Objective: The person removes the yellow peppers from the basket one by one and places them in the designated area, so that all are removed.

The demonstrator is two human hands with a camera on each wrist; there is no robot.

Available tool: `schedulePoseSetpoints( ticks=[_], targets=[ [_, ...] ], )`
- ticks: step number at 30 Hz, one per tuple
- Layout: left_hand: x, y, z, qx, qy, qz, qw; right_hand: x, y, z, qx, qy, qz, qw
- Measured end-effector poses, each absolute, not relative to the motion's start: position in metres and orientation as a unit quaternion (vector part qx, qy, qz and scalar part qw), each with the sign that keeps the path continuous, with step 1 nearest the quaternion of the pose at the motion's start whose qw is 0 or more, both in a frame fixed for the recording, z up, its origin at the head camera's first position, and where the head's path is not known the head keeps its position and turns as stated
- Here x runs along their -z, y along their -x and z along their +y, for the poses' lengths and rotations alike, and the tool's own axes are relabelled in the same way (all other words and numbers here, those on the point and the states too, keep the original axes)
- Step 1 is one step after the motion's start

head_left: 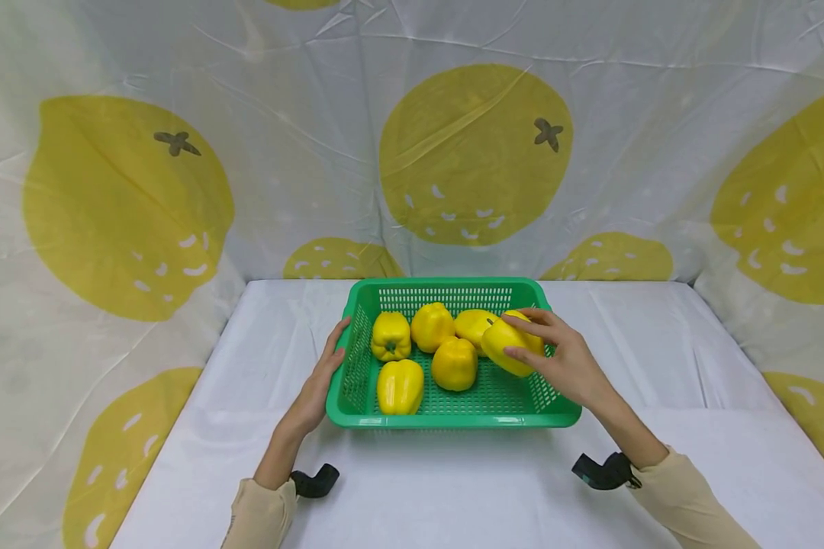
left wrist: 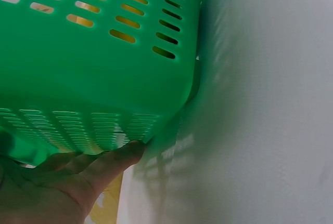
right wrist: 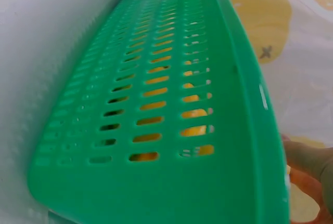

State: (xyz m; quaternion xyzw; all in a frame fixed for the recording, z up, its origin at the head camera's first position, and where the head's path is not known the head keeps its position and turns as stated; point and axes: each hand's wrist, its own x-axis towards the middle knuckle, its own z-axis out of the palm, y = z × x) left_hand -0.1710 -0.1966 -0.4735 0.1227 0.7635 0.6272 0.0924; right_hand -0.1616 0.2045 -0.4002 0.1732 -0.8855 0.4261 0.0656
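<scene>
A green plastic basket [head_left: 453, 421] with slotted walls holds several yellow bell peppers [head_left: 400, 387]. My right hand [head_left: 556, 354] pinches one yellow bell pepper [head_left: 508, 347] between thumb and fingers at the basket's right end. Its stem points toward the upper left. On the other side, my left hand [head_left: 319, 385] rests against the basket's left wall with its fingers extended. In the left wrist view, the fingers [left wrist: 117, 161] lie along the outside of the basket [left wrist: 93, 78]. The right wrist view shows only part of the right hand [right wrist: 312, 177] beyond the rim; the held pepper is mostly hidden there.
Under the basket spreads a white cloth-covered table [head_left: 453, 488]. A pale curtain [head_left: 302, 152] printed with large yellow lemons hangs behind and at both sides. Black wrist mounts [head_left: 316, 482] stick out near both sleeves.
</scene>
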Motion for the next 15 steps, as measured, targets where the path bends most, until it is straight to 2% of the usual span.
schedulePoseSetpoints(
  ticks=[15],
  targets=[
    [0.474,0.172,-0.197,-0.627,-0.123,0.764,0.092,0.376,0.160,0.250,-0.411,-0.119,-0.892,0.146]
  ],
)
